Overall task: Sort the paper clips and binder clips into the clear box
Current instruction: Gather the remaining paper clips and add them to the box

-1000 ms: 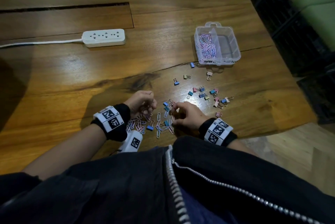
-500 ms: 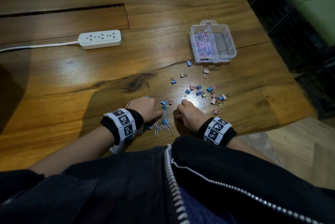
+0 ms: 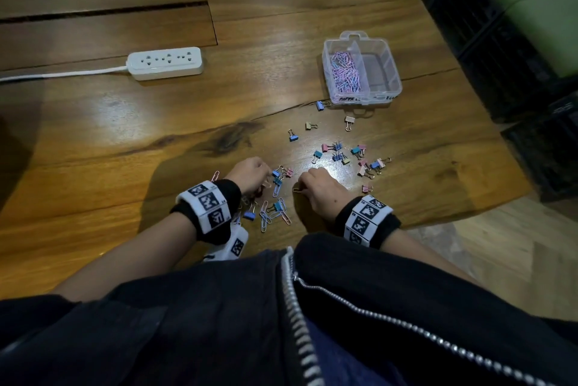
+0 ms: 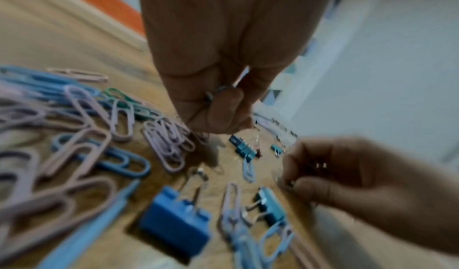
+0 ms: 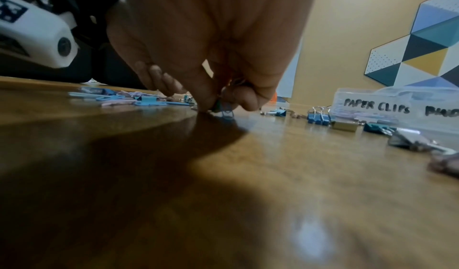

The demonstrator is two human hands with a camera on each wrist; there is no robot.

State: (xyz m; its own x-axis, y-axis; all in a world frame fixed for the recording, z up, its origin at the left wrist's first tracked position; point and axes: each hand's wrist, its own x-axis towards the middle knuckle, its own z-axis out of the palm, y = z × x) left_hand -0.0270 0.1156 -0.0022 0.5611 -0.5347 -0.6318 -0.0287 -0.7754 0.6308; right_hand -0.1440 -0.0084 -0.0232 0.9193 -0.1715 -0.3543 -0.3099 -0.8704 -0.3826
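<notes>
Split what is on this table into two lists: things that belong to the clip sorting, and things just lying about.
Belongs to the job:
- clear plastic two-compartment box
- pastel wire paper clips loose by the hands
- small coloured metal binder clips scattered mid-table
- left hand, right hand, both picking at the clips

Just lying about:
- white plastic power strip with its cord

The wooden desk (image 3: 93, 141) (glossy, with a dark crack across the grain) carries a white power strip (image 3: 165, 63), the clear box (image 3: 392, 72) farther right, scattered binder clips (image 3: 341, 155) below it, and loose paper clips (image 3: 272, 212) nearest its front edge.
</notes>
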